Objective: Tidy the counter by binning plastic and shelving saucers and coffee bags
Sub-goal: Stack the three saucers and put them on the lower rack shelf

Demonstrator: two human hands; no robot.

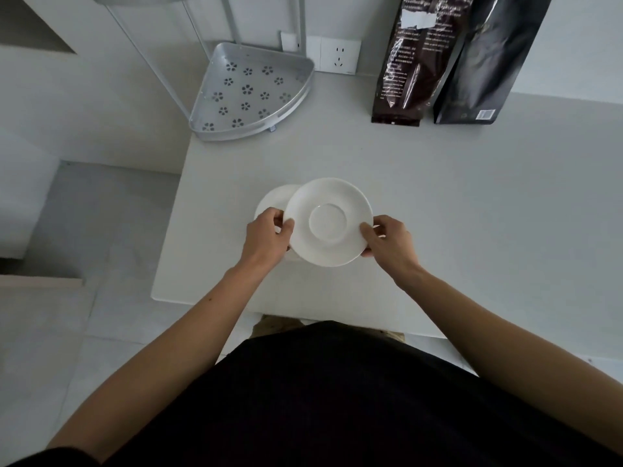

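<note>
A white saucer [328,221] is held above the counter between my left hand [268,235] on its left rim and my right hand [387,241] on its right rim. A second white saucer [274,197] lies partly hidden beneath it, to the left. Whether my left hand also touches this lower saucer I cannot tell. Two dark coffee bags stand at the back right: a brown one [414,62] and a black one [485,62]. The silver corner shelf [251,92] with flower-shaped holes stands at the back left of the counter.
The white counter [472,214] ends at its left edge near the saucers, with tiled floor [84,332] below. A wall socket [338,55] sits behind the shelf. The rack's thin white poles [232,18] rise at the back.
</note>
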